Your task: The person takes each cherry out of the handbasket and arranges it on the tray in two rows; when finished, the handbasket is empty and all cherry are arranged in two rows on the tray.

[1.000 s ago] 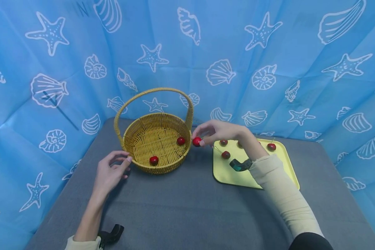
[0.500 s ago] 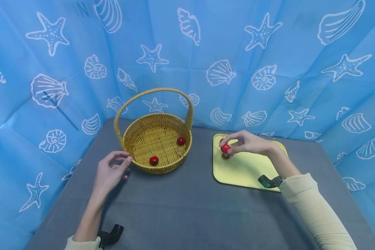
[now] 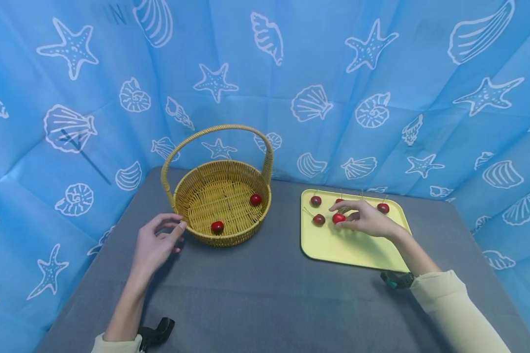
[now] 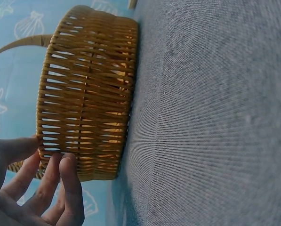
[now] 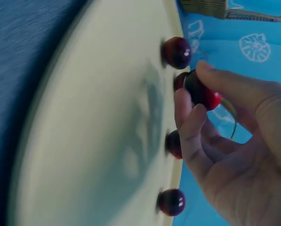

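My left hand [image 3: 159, 240] pinches the near-left rim of a round wicker basket [image 3: 223, 239] with a tall arched handle. The left wrist view shows thumb and fingers at the woven wall [image 4: 88, 94]. Two red cherries, one near the front [image 3: 218, 227] and another at the right [image 3: 255, 199], lie inside. My right hand [image 3: 366, 219] holds a cherry [image 3: 338, 218] between thumb and fingertips, close over a yellow tray [image 3: 335, 247]. In the right wrist view the held cherry [image 5: 201, 92] has its stem trailing toward the palm.
Several stemmed cherries rest on the tray, among them one at the back left corner [image 3: 315, 201], one in front of it [image 3: 319, 219] and one at the right [image 3: 383, 208]. A blue seashell curtain [image 3: 247, 108] hangs behind the grey cloth-covered table [image 3: 256, 299].
My right hand has carried the cherry from beside the basket rightward to over the tray. The left hand stays at the rim, and the basket and its two cherries have not moved.
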Demonstrator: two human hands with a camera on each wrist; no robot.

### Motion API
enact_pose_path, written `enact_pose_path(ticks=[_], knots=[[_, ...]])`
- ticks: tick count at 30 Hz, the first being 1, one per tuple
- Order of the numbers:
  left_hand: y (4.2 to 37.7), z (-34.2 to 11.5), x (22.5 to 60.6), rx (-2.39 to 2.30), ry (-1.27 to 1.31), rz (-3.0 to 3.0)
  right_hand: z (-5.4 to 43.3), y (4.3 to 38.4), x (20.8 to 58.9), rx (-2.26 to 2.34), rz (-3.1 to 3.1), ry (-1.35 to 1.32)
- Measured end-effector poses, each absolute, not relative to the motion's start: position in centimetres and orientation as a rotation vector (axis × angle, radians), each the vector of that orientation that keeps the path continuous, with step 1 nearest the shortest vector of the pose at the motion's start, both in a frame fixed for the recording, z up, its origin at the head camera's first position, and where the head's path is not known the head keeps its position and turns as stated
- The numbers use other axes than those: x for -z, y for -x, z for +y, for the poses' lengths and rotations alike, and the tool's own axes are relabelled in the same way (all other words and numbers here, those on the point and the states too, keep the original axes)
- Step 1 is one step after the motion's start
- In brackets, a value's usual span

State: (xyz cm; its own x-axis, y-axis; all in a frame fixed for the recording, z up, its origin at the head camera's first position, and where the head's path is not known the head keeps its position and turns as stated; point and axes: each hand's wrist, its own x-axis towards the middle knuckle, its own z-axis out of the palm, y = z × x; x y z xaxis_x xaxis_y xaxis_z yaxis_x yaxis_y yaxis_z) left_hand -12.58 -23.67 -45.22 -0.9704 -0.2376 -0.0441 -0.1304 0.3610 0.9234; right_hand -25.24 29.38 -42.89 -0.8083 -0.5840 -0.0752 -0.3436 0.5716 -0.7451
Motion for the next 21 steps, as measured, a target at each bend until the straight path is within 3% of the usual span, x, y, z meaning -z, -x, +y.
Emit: enact_pose_path(ticks=[21], knots=[[12.5,-23.7,45.1,1.69,-0.325,-2.517,30.2,24.8,44.5,1.016,2.551,0.763]])
